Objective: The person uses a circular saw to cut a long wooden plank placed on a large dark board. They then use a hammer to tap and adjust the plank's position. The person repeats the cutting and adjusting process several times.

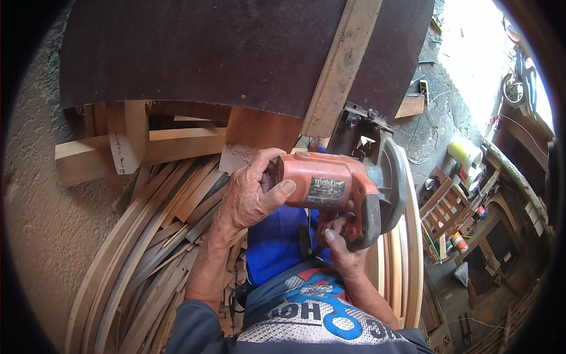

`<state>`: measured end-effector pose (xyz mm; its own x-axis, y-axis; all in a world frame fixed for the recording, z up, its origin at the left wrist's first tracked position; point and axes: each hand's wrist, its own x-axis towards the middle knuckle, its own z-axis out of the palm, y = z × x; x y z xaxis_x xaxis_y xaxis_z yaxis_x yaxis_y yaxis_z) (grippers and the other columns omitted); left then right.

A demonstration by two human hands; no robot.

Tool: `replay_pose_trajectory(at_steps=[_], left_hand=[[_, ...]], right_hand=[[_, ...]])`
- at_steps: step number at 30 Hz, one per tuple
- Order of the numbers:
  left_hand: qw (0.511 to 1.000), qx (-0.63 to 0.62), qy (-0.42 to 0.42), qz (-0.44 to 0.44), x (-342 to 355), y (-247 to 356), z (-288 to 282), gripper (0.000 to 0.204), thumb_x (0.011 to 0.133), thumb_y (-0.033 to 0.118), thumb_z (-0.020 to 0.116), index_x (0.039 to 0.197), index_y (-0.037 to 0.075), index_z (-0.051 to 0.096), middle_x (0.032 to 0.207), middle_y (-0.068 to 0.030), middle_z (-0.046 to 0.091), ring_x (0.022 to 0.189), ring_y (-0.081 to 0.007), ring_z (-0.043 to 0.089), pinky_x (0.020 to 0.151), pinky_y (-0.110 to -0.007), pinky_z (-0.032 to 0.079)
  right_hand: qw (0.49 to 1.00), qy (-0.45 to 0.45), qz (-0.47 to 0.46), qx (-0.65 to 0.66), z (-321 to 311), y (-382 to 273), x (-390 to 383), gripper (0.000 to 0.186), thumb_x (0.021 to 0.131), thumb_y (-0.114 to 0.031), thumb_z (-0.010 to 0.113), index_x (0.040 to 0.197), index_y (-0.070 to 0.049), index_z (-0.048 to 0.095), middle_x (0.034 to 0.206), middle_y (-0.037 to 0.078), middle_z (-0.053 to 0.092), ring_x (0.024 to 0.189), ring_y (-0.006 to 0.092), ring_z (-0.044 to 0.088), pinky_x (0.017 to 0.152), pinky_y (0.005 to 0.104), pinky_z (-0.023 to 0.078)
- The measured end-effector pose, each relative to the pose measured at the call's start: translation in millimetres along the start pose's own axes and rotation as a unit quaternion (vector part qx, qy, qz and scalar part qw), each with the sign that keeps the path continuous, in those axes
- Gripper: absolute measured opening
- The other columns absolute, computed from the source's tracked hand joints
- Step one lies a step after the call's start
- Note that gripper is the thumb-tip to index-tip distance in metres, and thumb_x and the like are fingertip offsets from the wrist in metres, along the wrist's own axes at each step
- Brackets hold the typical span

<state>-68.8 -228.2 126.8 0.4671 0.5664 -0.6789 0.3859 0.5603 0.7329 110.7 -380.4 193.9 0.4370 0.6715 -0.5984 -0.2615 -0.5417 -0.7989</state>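
A circular saw (330, 183) with a red motor housing and grey blade guard (394, 183) is held across the front of my body. My left hand (253, 192) wraps round the back end of its motor, thumb lying along the top. Lower right, my right hand (345, 242) grips the saw by its black-and-red handle (367, 221); some of those fingers are hidden behind it. The saw's base plate (368, 115) points away from me, close to the near end of a long wooden strip (342, 71). That strip lies on a dark brown panel (194, 53).
Wooden beams (183, 146) stick out beneath the panel. Long strips of wood (147, 242) are piled at my left against a rough wall (35, 194), and more boards (407, 259) stand at my right. Farther right are a white spool (464, 152), a wooden frame (445, 206) and a bicycle wheel (513, 88).
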Motion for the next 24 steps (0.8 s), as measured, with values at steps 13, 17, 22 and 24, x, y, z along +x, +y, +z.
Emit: replay_pose_trajectory(at_steps=[13,17,22,24], left_hand=[[0.999,-0.009,0.006,0.042,12,3,-3,0.077,0.082,0.063,0.071,0.13,0.004,0.06,0.089,-0.0028,0.063,0.069,-0.0077,0.049,0.064,-0.027,0.044],[0.999,-0.005,0.007,0.045,12,6,-3,0.078,0.082,0.064,0.071,0.129,0.004,0.06,0.089,-0.0029,0.064,0.069,-0.0075,0.049,0.064,-0.027,0.043],[0.999,0.01,-0.015,0.034,10,9,-8,0.068,0.085,0.055,0.072,0.128,0.004,0.059,0.101,-0.0135,0.069,0.091,-0.0214,0.069,0.081,-0.036,0.056],[0.999,0.009,-0.014,0.034,11,9,-7,0.069,0.085,0.056,0.072,0.128,0.004,0.059,0.1,-0.0134,0.069,0.09,-0.021,0.069,0.08,-0.036,0.056]], right_hand=[[0.999,-0.031,0.011,-0.02,-1,-5,11,0.085,0.084,0.0,0.071,0.158,0.003,0.03,0.131,0.014,0.058,0.071,0.0046,0.057,0.071,0.0253,0.05],[0.999,-0.004,-0.001,-0.033,-1,-3,9,0.087,0.083,-0.006,0.073,0.158,0.002,0.03,0.114,0.009,0.059,0.068,0.0051,0.058,0.067,0.0254,0.051],[1.0,-0.003,0.011,0.0,1,-9,9,0.083,0.084,-0.003,0.073,0.156,0.003,0.033,0.103,0.007,0.062,0.07,0.006,0.057,0.07,0.0255,0.05],[1.0,-0.007,0.014,0.01,-2,-8,6,0.08,0.084,0.0,0.072,0.154,0.004,0.035,0.099,0.006,0.062,0.072,0.0066,0.057,0.072,0.0256,0.05]])
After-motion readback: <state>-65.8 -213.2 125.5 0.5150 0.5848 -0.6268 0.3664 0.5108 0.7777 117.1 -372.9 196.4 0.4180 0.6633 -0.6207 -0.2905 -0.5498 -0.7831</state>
